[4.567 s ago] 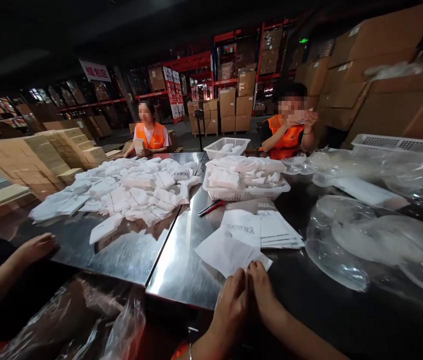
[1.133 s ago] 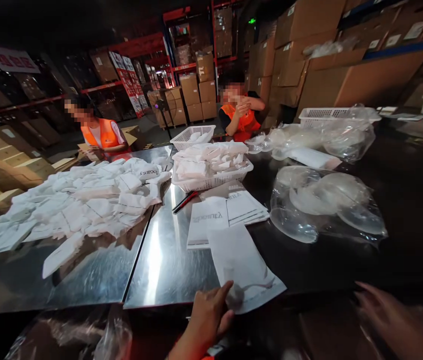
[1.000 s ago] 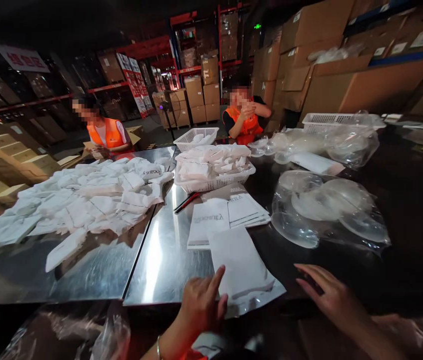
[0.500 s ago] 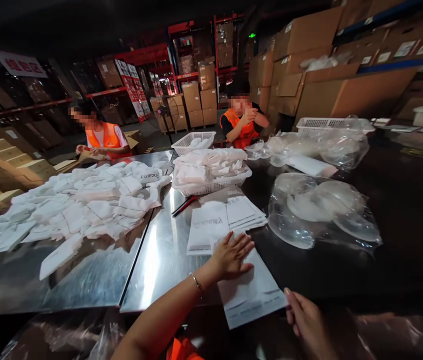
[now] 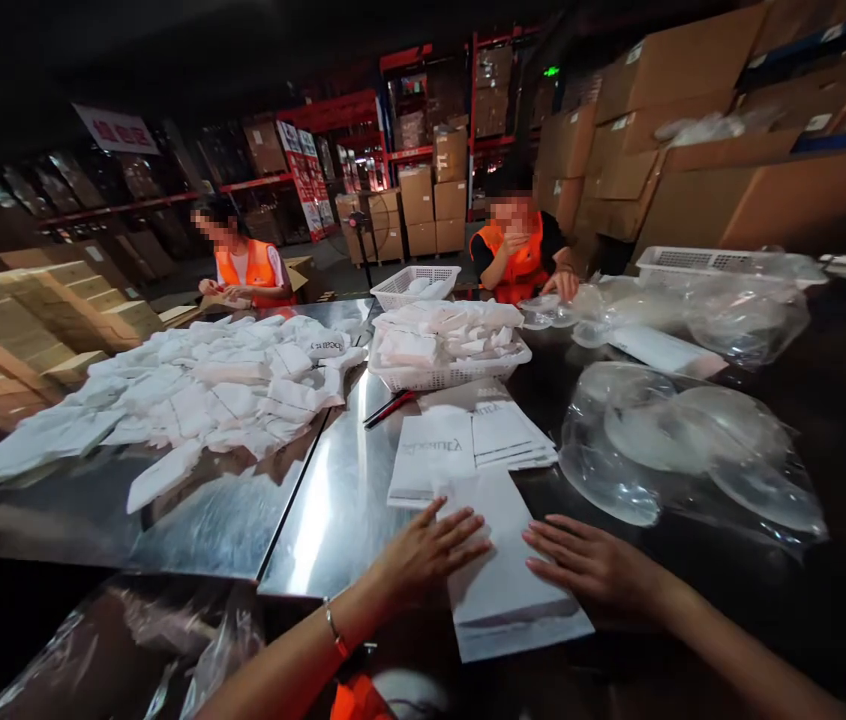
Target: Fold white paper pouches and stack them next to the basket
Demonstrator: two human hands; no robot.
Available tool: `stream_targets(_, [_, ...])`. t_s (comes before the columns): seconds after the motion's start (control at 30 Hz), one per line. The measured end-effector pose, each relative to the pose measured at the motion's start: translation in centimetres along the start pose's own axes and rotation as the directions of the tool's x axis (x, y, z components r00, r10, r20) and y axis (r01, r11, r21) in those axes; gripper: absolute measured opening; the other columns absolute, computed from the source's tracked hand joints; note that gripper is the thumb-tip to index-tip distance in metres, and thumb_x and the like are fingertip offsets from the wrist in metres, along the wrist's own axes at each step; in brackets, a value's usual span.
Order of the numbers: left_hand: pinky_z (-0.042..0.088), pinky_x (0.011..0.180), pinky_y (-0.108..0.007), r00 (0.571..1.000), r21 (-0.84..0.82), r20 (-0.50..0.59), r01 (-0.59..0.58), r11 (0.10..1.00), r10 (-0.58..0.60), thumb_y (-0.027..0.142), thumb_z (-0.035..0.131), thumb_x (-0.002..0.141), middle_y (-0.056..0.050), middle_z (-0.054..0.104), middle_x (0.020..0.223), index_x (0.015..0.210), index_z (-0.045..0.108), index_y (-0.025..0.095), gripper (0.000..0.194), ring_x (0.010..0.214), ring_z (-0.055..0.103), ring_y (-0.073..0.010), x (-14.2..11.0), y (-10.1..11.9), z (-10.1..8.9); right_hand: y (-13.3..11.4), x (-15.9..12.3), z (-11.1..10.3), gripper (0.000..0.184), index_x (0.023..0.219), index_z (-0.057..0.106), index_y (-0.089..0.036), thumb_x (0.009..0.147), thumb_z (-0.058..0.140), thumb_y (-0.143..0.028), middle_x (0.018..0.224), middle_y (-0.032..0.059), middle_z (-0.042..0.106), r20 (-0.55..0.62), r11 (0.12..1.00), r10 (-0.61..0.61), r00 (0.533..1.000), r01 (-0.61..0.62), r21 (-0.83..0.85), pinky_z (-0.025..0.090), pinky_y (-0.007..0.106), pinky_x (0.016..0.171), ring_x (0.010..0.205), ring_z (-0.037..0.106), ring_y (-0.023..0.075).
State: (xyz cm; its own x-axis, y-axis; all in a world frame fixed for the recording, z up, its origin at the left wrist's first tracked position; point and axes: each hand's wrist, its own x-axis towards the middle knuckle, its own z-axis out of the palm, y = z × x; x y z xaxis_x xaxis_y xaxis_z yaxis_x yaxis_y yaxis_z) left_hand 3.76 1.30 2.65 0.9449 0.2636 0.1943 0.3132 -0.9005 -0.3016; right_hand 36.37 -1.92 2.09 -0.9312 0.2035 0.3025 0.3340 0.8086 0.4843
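Note:
A white flat bag (image 5: 502, 575) lies at the near edge of the steel table (image 5: 318, 515). My left hand (image 5: 427, 548) rests on its left side with fingers spread flat. My right hand (image 5: 594, 562) lies flat on its right side, fingers stretched toward the left hand. Neither hand grips anything. Just beyond the bag sit two short stacks of printed white bags (image 5: 468, 448).
A white basket (image 5: 447, 376) full of folded white packs stands past the stacks, a red pen (image 5: 391, 408) beside it. A big heap of white packs (image 5: 190, 395) covers the left table. Clear plastic bags (image 5: 685, 450) lie right. Two people in orange vests sit opposite.
My left hand slid back from the far end of the bag to its left side. My right hand came up from the table edge and laid itself flat on the bag.

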Motion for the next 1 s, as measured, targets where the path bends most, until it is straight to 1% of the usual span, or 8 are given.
stream_targets(0.1, [0.023,0.119,-0.037,0.994,-0.056,-0.042,-0.101,0.993,0.098,0.025,0.034,0.103,-0.001,0.035,0.153,0.148,0.033,0.019,0.045,0.142,0.029,-0.0163,-0.9,1.8,1.4,0.7,1.6,0.8,0.034,0.127,0.059,-0.014,0.097,0.044,-0.012,0.133,0.0102,0.057,0.027,0.978,-0.119,0.992,0.113,0.174,0.049,0.037,0.103,0.127,0.050,0.0216])
stream_targets(0.23, [0.023,0.120,-0.036,0.998,-0.312,-0.066,-0.035,0.949,0.015,0.023,0.037,0.102,-0.007,0.045,0.147,0.143,0.040,0.015,0.042,0.140,0.034,-0.0180,-1.3,3.0,2.8,0.0,0.6,2.1,0.045,0.138,0.049,-0.009,0.093,0.046,-0.008,0.135,0.0141,0.054,0.013,0.913,-0.070,0.997,0.059,0.404,0.040,0.043,0.111,0.133,0.040,0.0236])
stream_targets(0.37, [0.034,0.113,-0.034,0.985,-0.696,-0.040,0.095,0.712,-0.170,0.026,0.040,0.099,-0.009,0.057,0.135,0.135,0.049,0.017,0.038,0.127,0.051,-0.0191,-1.9,3.4,2.4,-1.9,-1.7,3.5,0.044,0.138,0.051,-0.015,0.094,0.049,-0.019,0.127,0.0133,0.060,0.048,0.715,0.218,0.975,-0.194,0.672,0.044,0.039,0.106,0.124,0.052,0.0230])
stream_targets(0.43, [0.045,0.099,-0.030,0.923,-0.828,0.041,0.246,0.504,-0.382,0.031,0.038,0.100,-0.008,0.067,0.119,0.123,0.058,0.018,0.034,0.110,0.062,-0.0189,-1.9,3.8,2.0,-2.9,-1.8,3.7,0.035,0.122,0.065,-0.019,0.098,0.043,-0.033,0.113,0.0107,0.068,0.160,0.490,0.469,0.869,-0.407,0.771,0.052,0.036,0.095,0.107,0.064,0.0227])
stream_targets(0.53, [0.047,0.073,-0.025,0.716,-0.879,0.186,0.427,0.210,-0.673,0.041,0.028,0.102,-0.005,0.069,0.087,0.099,0.064,0.018,0.043,0.079,0.063,-0.0165,-1.3,4.7,2.2,-3.9,-0.2,2.8,0.047,0.092,0.074,-0.021,0.096,0.037,-0.051,0.089,0.0068,0.073,0.441,0.079,0.680,0.586,-0.657,0.750,0.056,0.034,0.076,0.080,0.069,0.0228])
stream_targets(0.63, [0.038,0.059,-0.025,0.516,-0.868,0.212,0.490,0.083,-0.830,0.055,0.026,0.100,-0.003,0.061,0.070,0.077,0.058,0.017,0.054,0.064,0.052,-0.0153,-0.3,5.4,3.4,-4.2,2.3,1.9,0.054,0.079,0.072,-0.020,0.089,0.039,-0.062,0.079,0.0067,0.071,0.523,-0.139,0.783,0.337,-0.724,0.675,0.054,0.033,0.070,0.076,0.068,0.0254])
stream_targets(0.8, [0.031,0.055,-0.028,0.367,-0.791,0.196,0.608,0.075,-0.909,0.052,0.021,0.100,-0.005,0.060,0.066,0.076,0.053,0.020,0.051,0.059,0.053,-0.0175,1.0,5.7,4.6,-4.6,4.1,2.6,0.065,0.067,0.065,-0.020,0.084,0.031,-0.073,0.060,0.0075,0.066,0.377,-0.148,0.921,0.100,-0.804,0.576,0.048,0.032,0.053,0.058,0.064,0.0255])
stream_targets(1.0, [0.030,0.054,-0.031,0.321,-0.519,0.204,0.836,0.176,-0.925,0.032,0.019,0.102,-0.009,0.067,0.073,0.089,0.056,0.021,0.041,0.065,0.064,-0.0233,1.5,5.9,4.4,-4.8,4.9,3.6,0.079,0.061,0.058,-0.022,0.079,0.017,-0.087,0.048,0.0057,0.056,0.291,-0.123,0.956,0.035,-0.854,0.506,0.041,0.031,0.049,0.048,0.057,0.0224])
